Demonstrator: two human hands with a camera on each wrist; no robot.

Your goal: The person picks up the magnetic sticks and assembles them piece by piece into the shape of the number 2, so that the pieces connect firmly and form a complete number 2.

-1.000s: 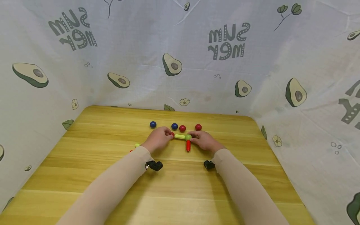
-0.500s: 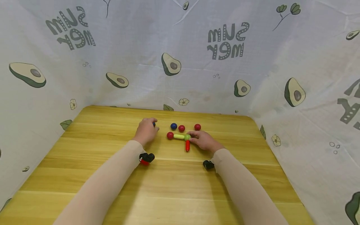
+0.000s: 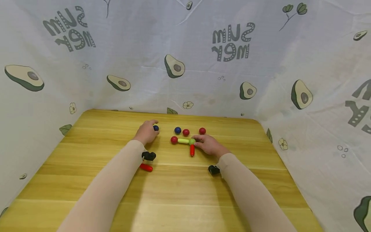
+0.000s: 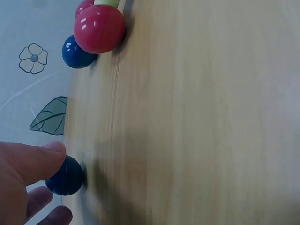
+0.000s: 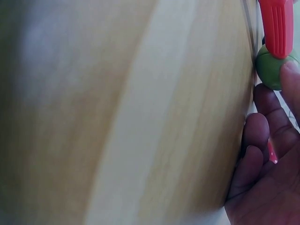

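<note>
My left hand is at a blue ball on the left of the table. In the left wrist view, its thumb overlaps the top of the blue ball, and the other fingers spread beside and behind it. My right hand pinches a green connector ball between thumb and fingers. A yellow-green stick runs left from that ball to a red ball. A red stick extends from it toward me; the right wrist view shows this grooved red stick set against the green ball.
Behind the joined pieces lie another blue ball and two red balls, one near it and one farther right. A loose red stick lies by my left forearm. Printed cloth borders the wooden table.
My left hand has let go of the red ball at the yellow-green stick's end and moved left to the blue ball. My right hand stays on the green ball.
</note>
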